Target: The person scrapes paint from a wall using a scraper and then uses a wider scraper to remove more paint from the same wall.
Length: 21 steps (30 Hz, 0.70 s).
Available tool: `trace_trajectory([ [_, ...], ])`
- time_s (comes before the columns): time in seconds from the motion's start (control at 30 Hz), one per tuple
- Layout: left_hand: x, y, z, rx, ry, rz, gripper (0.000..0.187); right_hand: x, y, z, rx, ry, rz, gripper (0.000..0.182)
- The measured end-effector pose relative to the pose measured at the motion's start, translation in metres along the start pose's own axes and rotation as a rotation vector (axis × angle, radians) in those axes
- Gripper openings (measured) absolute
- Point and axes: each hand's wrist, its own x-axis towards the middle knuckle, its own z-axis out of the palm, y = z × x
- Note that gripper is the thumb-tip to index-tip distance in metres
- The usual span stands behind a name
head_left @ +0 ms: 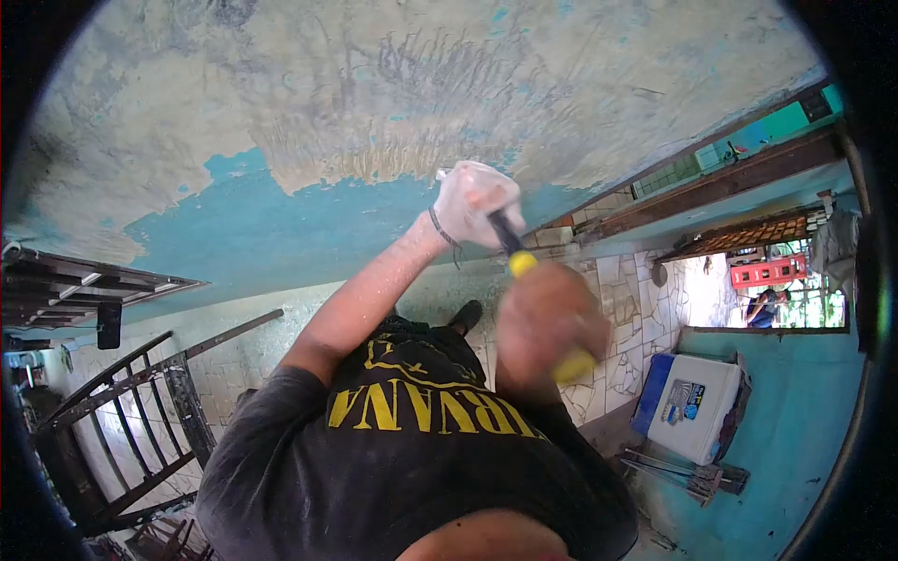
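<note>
My left hand (pixel 479 201), in a thin white glove with a dark band at the wrist, is closed at the upper end of a black-and-yellow handled tool (pixel 522 262), close to the wall (pixel 309 229). Blurred by motion, my right hand (pixel 552 323) is wrapped round the lower part of the same handle, and yellow shows on both sides of it. The tool's head is hidden. Pale, rough patches cover the upper wall, with turquoise paint below their ragged edge. White dust or specks lie on my left forearm.
A black metal railing (pixel 140 421) stands at the left. At the right are a white-and-blue cooler (pixel 692 407), long-handled tools (pixel 697 479) and an opening (pixel 762 290) with a red crate (pixel 769 272) and a person (pixel 765 307) beyond. The floor (pixel 631 323) has irregular pale tiles.
</note>
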Motion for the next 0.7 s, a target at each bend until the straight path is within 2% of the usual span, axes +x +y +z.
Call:
trace_trajectory([
  [0.03, -0.018, -0.015, 0.004, 0.015, -0.019, -0.024, 0.028, -0.006, 0.007, 0.006, -0.039, -0.015, 0.005, 0.020],
  [0.1, -0.060, -0.045, 0.015, 0.037, -0.053, -0.066, 0.027, -0.003, 0.028, 0.041, 0.188, 0.113, -0.112, 0.024],
  [0.2, -0.075, -0.039, 0.023, -0.009, -0.099, -0.101, 0.024, -0.040, 0.038, 0.027, 0.189, 0.163, -0.013, 0.023],
  [0.3, -0.068, -0.027, 0.025, -0.005, -0.200, -0.154, 0.025, -0.032, 0.020, -0.003, 0.136, 0.138, 0.037, 0.020],
  [0.37, -0.052, -0.011, 0.024, 0.030, -0.259, -0.159, 0.025, -0.018, -0.007, -0.043, -0.260, -0.061, 0.006, 0.019],
  [0.4, -0.048, -0.001, 0.021, 0.082, -0.357, -0.238, 0.023, -0.025, -0.014, -0.060, -0.343, -0.093, 0.120, 0.015],
  [0.43, -0.042, 0.006, 0.020, 0.102, -0.352, -0.182, 0.021, -0.035, -0.021, -0.075, -0.425, -0.126, 0.236, 0.014],
  [0.53, -0.042, 0.018, 0.026, 0.158, -0.376, -0.064, 0.022, -0.071, -0.036, -0.107, -0.282, -0.179, 0.744, 0.023],
  [0.63, -0.072, 0.041, 0.036, 0.318, -0.300, -0.136, 0.027, -0.111, -0.035, -0.102, -0.047, -0.131, 1.242, 0.029],
  [0.7, -0.102, 0.044, 0.037, 0.346, -0.328, -0.217, 0.033, -0.158, -0.015, -0.099, 0.144, -0.215, 1.462, 0.035],
])
